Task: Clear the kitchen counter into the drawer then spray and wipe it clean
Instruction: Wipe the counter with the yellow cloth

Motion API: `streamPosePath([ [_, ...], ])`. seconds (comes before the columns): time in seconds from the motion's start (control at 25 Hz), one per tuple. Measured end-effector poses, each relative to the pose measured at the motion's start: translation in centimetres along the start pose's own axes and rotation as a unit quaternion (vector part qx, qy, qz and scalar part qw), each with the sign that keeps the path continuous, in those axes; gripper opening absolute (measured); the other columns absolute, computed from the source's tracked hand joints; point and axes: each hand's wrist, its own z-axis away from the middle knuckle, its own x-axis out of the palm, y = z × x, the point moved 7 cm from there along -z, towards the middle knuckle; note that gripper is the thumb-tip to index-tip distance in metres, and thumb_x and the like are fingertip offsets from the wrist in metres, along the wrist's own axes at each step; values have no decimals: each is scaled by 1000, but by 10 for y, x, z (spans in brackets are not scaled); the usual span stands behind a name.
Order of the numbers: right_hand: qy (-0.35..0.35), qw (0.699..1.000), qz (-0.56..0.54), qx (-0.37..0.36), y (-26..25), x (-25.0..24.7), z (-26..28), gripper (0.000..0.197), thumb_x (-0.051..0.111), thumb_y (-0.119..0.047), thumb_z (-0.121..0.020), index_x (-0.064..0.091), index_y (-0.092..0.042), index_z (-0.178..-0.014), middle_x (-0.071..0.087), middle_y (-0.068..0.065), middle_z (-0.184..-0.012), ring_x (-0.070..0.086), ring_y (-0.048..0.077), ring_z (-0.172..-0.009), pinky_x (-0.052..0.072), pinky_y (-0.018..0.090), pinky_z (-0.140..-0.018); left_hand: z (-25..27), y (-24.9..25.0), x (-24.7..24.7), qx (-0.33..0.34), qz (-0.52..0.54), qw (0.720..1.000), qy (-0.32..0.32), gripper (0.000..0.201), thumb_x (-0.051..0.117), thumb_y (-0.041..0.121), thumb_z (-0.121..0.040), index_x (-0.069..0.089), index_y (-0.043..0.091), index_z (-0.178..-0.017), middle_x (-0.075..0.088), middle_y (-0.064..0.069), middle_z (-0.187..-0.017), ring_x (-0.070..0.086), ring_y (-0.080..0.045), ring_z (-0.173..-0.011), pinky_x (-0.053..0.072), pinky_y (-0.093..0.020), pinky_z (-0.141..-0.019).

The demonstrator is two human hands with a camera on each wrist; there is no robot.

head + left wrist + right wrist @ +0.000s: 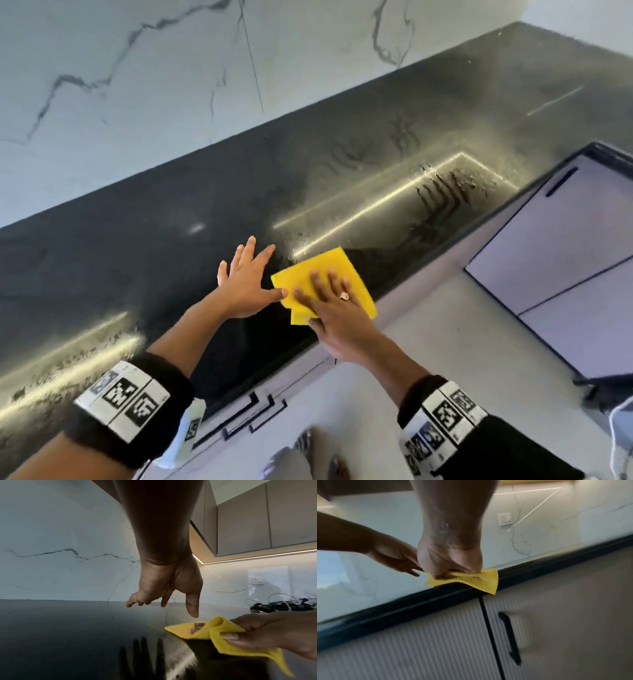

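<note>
Right hand (337, 308) grip pinches the folded yellow cloth (323, 274) at the worktop (171, 219) front edge. Left hand (245, 284) spread, holding nothing, just beside it. Unwiped streaks lie further along to the right, so the right hand is nearer.

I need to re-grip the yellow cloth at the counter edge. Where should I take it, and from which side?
Take the folded yellow waffle-weave cloth by the corner hanging past the front edge of the dark glossy counter, coming from below and in front. That flap droops free, so fingers can likely pinch it, while the rest lies flat under the right hand. The left hand hovers open beside it.
</note>
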Motion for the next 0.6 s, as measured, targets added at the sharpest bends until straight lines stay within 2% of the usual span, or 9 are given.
streamPosePath([
  [0.04, -26, 998, -62, 3, -1, -11, -12, 52, 38, -28, -104, 26, -27, -154, 9, 7, -165, 5, 28, -151, 5, 41, -121, -13, -2, -12, -6, 0, 1000, 6, 90, 64, 47, -88, 7, 31, -156, -17, -1, -162, -14, -23, -150, -5, -51, -119],
  [0.08, -25, 985, -166, 43, 8, -26, -31, 48, 41, -26, -104, 35, -18, -151, 30, 10, -158, 25, 24, -145, 16, 36, -117, -28, -6, -25, -12, 0, 1000, 15, 88, 63, 46, -89, 8, 31, -156, -15, -2, -163, -12, -24, -150, -3, -52, -119],
  [0.12, 4, 952, -292, 95, 23, -47, -49, 40, 45, -22, -104, 48, -8, -141, 51, 12, -136, 46, 22, -126, 30, 34, -106, -43, -10, -37, -20, 5, 1000, 23, 86, 63, 46, -90, 10, 30, -156, -13, -3, -163, -10, -25, -150, -1, -53, -119],
  [0.16, 58, 904, -399, 142, 43, -68, -66, 33, 48, -19, -103, 57, -1, -129, 59, 13, -111, 54, 22, -104, 38, 36, -94, -58, -14, -49, -27, 17, 999, 32, 84, 62, 46, -90, 12, 29, -155, -9, -4, -163, -5, -25, -151, 2, -53, -120],
  [0.2, 100, 857, -468, 191, 63, -89, -83, 30, 49, -19, -102, 60, 2, -120, 59, 13, -100, 55, 23, -94, 43, 38, -89, -76, -20, -61, -34, 34, 998, 43, 82, 62, 45, -90, 14, 28, -155, -5, -5, -164, 0, -26, -151, 5, -53, -120],
  [0.32, 168, 761, -559, 283, 115, -140, -141, 24, 49, -23, -103, 56, -5, -119, 62, 22, -120, 59, 36, -113, 46, 53, -101, -142, -34, -92, -47, 78, 994, 66, 81, 64, 44, -89, 20, 25, -154, 6, -8, -163, 8, -25, -150, 14, -52, -120],
  [0.44, 227, 755, -528, 315, 147, -182, -206, 31, 46, -22, -104, 53, -6, -128, 59, 17, -121, 56, 31, -107, 45, 48, -101, -208, -45, -117, -69, 100, 990, 67, 94, 70, 50, -82, 18, 23, -155, 8, -12, -163, 7, -29, -150, 16, -54, -119],
  [0.52, 286, 786, -469, 285, 162, -207, -250, 31, 44, -22, -104, 56, -9, -130, 60, 12, -110, 52, 25, -98, 47, 40, -95, -244, -50, -129, -90, 110, 988, 51, 104, 73, 54, -78, 10, 25, -156, 0, -12, -163, -1, -32, -150, 11, -56, -119],
  [0.6, 349, 835, -355, 235, 171, -232, -296, 34, 43, -21, -104, 55, -15, -135, 61, 9, -115, 54, 26, -105, 45, 39, -98, -274, -56, -138, -114, 109, 987, 40, 115, 73, 61, -74, -1, 29, -156, -14, -9, -163, -12, -33, -149, 0, -57, -119],
])
